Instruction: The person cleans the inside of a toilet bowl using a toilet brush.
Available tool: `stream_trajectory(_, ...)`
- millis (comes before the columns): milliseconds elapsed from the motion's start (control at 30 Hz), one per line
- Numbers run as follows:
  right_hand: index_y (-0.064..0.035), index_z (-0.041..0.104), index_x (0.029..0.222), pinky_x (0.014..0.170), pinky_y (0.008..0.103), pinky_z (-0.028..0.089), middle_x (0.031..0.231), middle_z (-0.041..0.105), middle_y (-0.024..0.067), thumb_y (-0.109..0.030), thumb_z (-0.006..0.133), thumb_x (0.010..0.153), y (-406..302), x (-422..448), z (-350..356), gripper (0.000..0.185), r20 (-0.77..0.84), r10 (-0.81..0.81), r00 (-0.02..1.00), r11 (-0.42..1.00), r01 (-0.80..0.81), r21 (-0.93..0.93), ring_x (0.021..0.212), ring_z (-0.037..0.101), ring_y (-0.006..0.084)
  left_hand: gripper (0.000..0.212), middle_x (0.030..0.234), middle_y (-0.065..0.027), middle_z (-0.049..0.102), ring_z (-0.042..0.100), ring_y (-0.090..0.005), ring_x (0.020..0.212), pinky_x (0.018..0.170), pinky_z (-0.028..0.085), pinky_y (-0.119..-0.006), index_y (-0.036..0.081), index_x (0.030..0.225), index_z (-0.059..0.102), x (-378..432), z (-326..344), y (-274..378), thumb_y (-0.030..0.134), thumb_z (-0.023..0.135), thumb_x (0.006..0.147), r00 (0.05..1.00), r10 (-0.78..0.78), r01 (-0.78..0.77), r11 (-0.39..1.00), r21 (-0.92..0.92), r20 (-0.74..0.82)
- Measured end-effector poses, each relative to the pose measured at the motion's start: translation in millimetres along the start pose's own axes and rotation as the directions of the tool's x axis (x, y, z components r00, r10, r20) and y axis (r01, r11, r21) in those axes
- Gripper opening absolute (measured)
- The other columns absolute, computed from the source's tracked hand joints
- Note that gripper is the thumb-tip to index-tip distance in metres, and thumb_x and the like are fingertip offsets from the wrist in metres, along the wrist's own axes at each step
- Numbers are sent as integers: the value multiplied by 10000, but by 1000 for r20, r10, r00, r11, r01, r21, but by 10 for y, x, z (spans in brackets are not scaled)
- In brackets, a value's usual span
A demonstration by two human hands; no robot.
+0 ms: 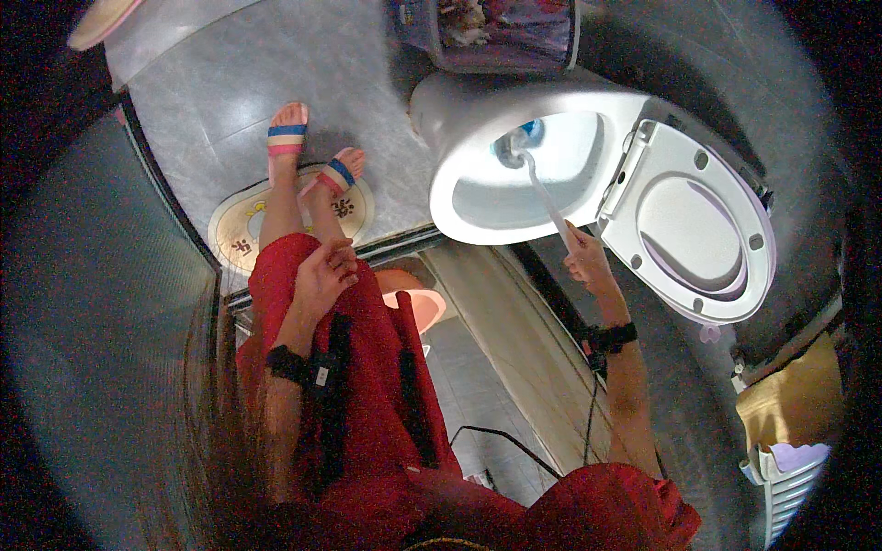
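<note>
My right hand [589, 264] grips the pale handle of a toilet brush [546, 195]. The brush's grey head rests inside the bowl of a white toilet [448, 206], against the wall opposite my hand. Blue shows beside the bristles. Both the toilet seat [658, 151] and the lid behind it are raised. Over the red cloth on my lap, my left hand [325, 270] holds nothing, its fingers loosely curled and a little apart.
A waste bin [506, 67] with rubbish inside stands beside the toilet. My striped slippers [287, 134] are by an oval mat [231, 217]. An orange basin [427, 306] sits past a door sill. A ribbed glass panel [103, 275] rises at left; a black cable [506, 434] runs near my right arm.
</note>
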State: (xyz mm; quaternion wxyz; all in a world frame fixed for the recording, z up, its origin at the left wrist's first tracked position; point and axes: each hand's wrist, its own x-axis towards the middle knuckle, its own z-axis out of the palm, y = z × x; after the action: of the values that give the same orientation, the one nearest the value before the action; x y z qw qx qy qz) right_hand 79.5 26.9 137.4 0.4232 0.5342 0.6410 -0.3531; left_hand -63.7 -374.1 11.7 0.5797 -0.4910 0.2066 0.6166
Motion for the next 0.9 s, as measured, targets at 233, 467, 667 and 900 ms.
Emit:
stream_trajectory(233,-107,393,1197,479,345,441,646,570,155,-190,375,848,-47,-1,-185,359,-86,-320,943,631,145,-763,512,554,247,269,822,-38,530,503,-165,737,659,409,-299,64,983,502,-34,75,44,262,397,834,1000,-3,3,1000,6,-8)
stream_trajectory(467,-87,328,1214,552,389,488,678,583,160,-100,435,783,-343,258,-139,445,-89,-213,973,278,-27,-960,631,592,286,293,845,-34,524,499,-167,741,670,408,-302,57,1002,485,-53,99,45,283,389,841,1000,5,-5,1000,4,-27)
stream_trajectory(667,-46,308,1218,576,363,493,677,592,118,-58,416,778,-314,722,32,453,-96,-240,966,315,-16,-949,629,592,278,297,830,-37,533,507,-167,767,681,413,-302,58,1010,479,-22,78,49,284,385,841,999,-15,16,1000,18,-49)
stream_trajectory(900,-50,259,1248,629,362,481,821,566,189,-95,370,809,-156,1153,166,454,-142,-170,975,397,-64,-916,759,575,292,300,825,-34,539,517,-160,759,675,415,-294,64,1023,468,50,28,-8,289,388,841,995,-45,47,999,18,-92)
